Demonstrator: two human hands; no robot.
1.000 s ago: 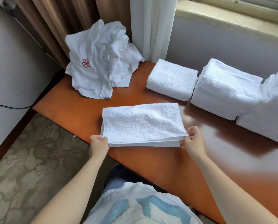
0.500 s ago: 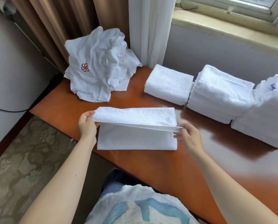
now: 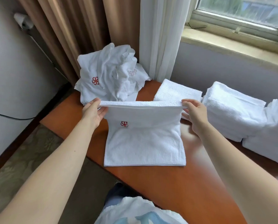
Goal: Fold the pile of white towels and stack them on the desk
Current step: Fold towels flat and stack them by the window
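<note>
The left hand and right hand each pinch one end of the towel by its raised edge, which runs crosswise just in front of the unfolded pile, its lower half flat on the desk.

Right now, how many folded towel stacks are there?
3: a low stack beside the curtain, a taller stack right of it, a blue-logo stack at the right edge; more may lie out of view.
</note>
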